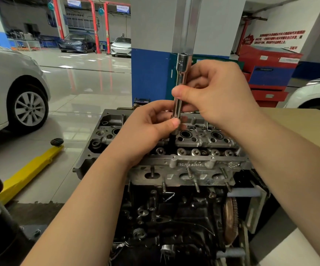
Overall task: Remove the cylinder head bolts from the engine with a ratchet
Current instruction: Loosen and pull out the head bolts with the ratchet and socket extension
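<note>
The engine stands in front of me with its grey cylinder head (189, 164) on top, valve springs and bolt holes exposed. A long chrome extension bar (182, 68) stands upright over the head, its dark lower end (173, 139) going down toward a hole near the middle. My right hand (216, 95) grips the bar's shaft, thumb across the front. My left hand (147, 129) pinches the bar lower down, just above the head. No ratchet handle shows on the bar's top end. The bolt itself is hidden.
A silver car (11, 89) stands to the left, and a yellow lift arm (30, 169) lies on the floor beside it. A cardboard sheet (299, 127) lies at the right behind my right arm. A blue-and-grey pillar (151, 77) and red tool cabinets (270, 73) stand behind the engine.
</note>
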The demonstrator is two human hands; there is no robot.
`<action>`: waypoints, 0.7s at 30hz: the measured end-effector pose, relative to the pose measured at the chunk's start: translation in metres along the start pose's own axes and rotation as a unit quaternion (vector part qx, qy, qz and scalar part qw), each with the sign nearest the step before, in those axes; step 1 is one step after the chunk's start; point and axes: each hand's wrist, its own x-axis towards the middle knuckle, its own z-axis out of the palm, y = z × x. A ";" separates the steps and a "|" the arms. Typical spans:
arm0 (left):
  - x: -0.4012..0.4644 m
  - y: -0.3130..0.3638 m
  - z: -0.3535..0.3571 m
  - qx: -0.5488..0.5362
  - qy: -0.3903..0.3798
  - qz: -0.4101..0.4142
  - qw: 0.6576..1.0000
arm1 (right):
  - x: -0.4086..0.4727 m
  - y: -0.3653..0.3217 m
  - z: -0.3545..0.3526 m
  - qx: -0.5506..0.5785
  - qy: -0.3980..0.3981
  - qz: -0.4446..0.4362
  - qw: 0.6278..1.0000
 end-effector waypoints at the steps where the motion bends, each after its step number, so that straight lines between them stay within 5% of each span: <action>1: 0.001 0.001 0.002 0.014 0.023 0.005 1.000 | -0.001 -0.001 0.003 -0.026 0.032 -0.010 0.999; 5: 0.005 0.003 0.006 0.123 0.145 0.021 0.982 | -0.006 0.006 0.006 -0.046 0.058 -0.029 0.997; 10: 0.004 0.003 0.001 0.115 0.091 0.011 0.989 | -0.003 0.013 -0.001 0.096 -0.082 0.005 0.992; 16: 0.001 0.006 -0.004 0.076 0.013 -0.024 0.997 | -0.002 0.007 0.003 -0.011 0.016 0.005 1.000; 21: 0.007 0.000 0.003 0.178 0.115 -0.016 0.977 | 0.000 0.004 0.007 -0.057 0.021 -0.005 0.998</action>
